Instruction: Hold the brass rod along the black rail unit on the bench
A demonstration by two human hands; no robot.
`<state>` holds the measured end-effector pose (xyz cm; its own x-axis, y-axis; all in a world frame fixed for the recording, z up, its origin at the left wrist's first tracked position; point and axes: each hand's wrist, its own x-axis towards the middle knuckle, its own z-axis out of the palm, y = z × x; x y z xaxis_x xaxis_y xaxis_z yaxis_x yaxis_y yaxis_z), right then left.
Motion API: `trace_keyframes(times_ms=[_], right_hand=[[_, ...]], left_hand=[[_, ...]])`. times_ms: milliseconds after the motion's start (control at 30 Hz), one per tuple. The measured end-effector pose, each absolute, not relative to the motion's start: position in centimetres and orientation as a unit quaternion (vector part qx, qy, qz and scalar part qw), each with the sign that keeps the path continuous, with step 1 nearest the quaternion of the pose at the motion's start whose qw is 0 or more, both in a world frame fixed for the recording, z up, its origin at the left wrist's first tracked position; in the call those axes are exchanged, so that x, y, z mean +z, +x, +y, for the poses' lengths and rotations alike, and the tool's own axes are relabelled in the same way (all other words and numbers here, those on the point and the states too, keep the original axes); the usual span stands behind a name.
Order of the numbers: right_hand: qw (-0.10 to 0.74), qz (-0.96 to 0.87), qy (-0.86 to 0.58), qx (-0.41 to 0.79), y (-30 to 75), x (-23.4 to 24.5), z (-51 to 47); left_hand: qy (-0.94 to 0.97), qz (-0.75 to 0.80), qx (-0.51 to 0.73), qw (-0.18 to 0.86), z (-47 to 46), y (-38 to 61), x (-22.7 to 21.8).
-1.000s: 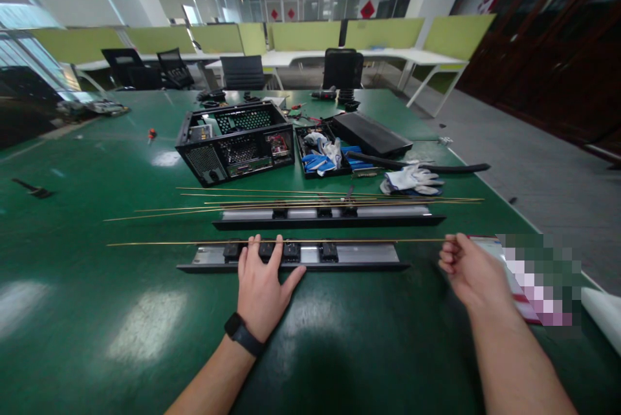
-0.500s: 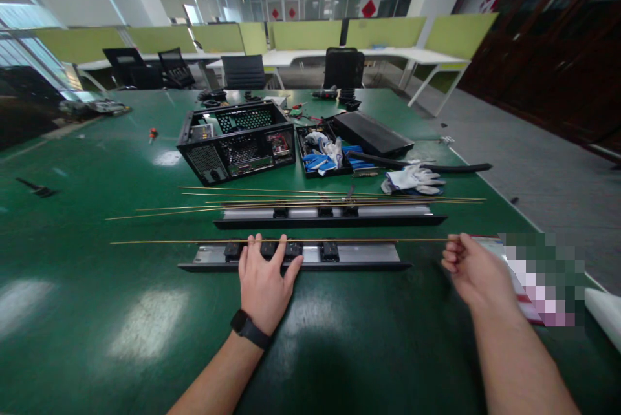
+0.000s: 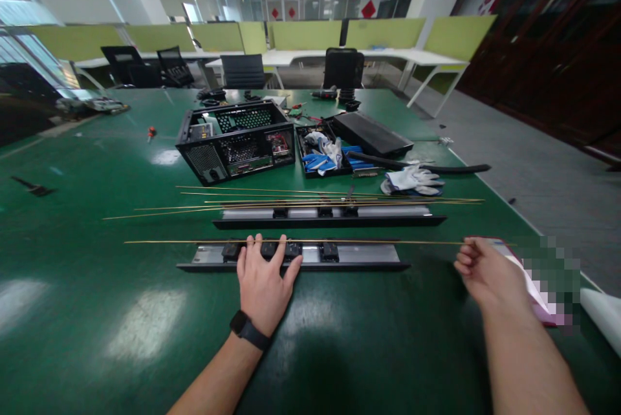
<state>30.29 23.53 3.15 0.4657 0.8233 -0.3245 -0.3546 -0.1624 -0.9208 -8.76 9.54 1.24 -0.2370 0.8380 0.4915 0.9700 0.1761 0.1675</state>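
A thin brass-coloured rod (image 3: 388, 242) runs level along the near rail (image 3: 361, 255), a silver channel with a black front edge and several black blocks (image 3: 328, 251) in it. My right hand (image 3: 490, 269) pinches the rod beyond the rail's right end. Fingers spread, my left hand (image 3: 264, 273) lies over the blocks left of the rail's middle; its fingertips reach the rod, and whether they press on it I cannot tell. Behind lies a second rail (image 3: 301, 212) with more black blocks, and several loose thin rods (image 3: 167, 209) lie on and beside it.
An open black computer case (image 3: 237, 143) stands farther back. Beside it are a tray of gloves (image 3: 323, 153), a black panel (image 3: 373, 134), a black tube (image 3: 451, 168) and a white glove (image 3: 412, 179). A partly blurred printed sheet (image 3: 546, 292) lies near my right forearm.
My right hand has moved a little to the right, and the rod has slid right with it. My left hand has stayed in place on the near rail.
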Motion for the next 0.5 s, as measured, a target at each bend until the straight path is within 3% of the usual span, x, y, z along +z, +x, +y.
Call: trace_keyframes(times_ms=[267,500], right_hand=[[0.560,-0.217,-0.600,0.529,26.9,3.4,22.4],[0.562,-0.224,-0.589,0.536,26.3,3.2,22.3]], left_hand=[[-0.598,-0.759,-0.227,0.125,9.5,-8.6,1.4],[-0.571,-0.789,-0.204,0.102,9.4,-8.0,1.9]])
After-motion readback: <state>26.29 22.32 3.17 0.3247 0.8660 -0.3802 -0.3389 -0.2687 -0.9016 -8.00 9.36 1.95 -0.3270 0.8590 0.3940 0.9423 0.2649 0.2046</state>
